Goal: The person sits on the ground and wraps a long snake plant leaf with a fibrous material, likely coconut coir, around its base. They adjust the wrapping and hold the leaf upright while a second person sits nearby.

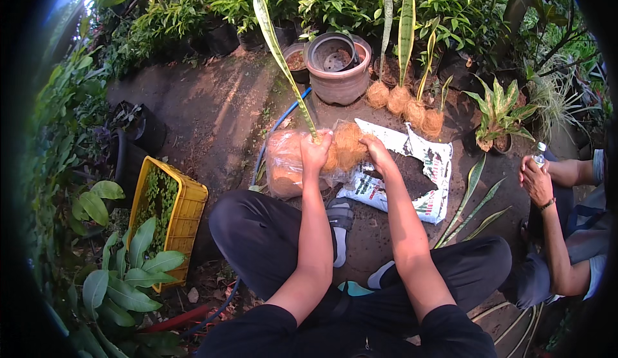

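My left hand (316,154) grips the base of an upright snake plant leaf (284,58), which leans up and to the left. Brown coir fibre (350,146) fills the gap between my hands. The fingers of my right hand (378,153) close on the right edge of that fibre; its thumb and fingertips are partly hidden in it. A clear plastic bag (286,177) packed with more coir lies under and left of my left hand. Just beyond my right forearm rests a torn white sack (438,203), dark soil (409,174) showing through its opening.
Several snake plants with round coir root balls (398,101) stand at the back right, beside stacked pots (338,85). Cut snake plant leaves (466,203) lie at right. A seated person's hands (537,179) hold a small bottle. A yellow crate (186,213) and blue hose (260,157) are left.
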Tool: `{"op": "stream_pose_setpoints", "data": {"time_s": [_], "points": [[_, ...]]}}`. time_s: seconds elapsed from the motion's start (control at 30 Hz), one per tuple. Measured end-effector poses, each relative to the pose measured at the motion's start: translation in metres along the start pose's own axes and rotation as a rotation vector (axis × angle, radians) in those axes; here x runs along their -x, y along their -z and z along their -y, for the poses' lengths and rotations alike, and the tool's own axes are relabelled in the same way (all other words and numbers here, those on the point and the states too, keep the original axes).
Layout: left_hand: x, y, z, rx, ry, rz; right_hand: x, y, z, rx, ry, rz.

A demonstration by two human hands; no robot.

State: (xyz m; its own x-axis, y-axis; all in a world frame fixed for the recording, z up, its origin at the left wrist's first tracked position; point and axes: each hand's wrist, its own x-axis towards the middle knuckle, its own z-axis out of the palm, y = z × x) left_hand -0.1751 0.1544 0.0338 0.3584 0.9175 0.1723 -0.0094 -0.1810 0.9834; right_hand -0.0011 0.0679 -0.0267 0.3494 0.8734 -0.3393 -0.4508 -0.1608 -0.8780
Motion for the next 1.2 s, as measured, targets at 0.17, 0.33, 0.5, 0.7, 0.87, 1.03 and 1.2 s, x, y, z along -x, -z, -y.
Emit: {"op": "stream_pose_setpoints", "data": {"time_s": [0.17,0.33,0.5,0.7,0.87,1.03,1.2], "points": [[0.004,-0.005,-0.004,-0.104,0.046,0.033,0.014,-0.006,-0.005,-0.336,0.124,-0.055],[0.005,-0.010,0.003,-0.355,-0.009,0.035,0.014,-0.012,-0.006,-0.112,0.130,0.060],[0.007,-0.016,0.005,-0.364,-0.079,-0.012,0.018,-0.007,0.004,-0.215,0.036,0.064],[0.008,-0.013,0.003,-0.381,0.004,0.078,0.024,-0.011,0.009,-0.181,0.110,0.148],[0.007,-0.010,0.014,-0.375,0.077,0.054,0.019,-0.012,0.009,0.096,0.144,-0.018],[0.013,-0.019,0.005,-0.475,0.041,0.018,0.008,0.015,-0.002,0.261,0.222,-0.102],[0.009,-0.011,0.014,-0.704,0.109,-0.015,0.014,0.026,0.004,0.225,0.228,-0.115]]}}
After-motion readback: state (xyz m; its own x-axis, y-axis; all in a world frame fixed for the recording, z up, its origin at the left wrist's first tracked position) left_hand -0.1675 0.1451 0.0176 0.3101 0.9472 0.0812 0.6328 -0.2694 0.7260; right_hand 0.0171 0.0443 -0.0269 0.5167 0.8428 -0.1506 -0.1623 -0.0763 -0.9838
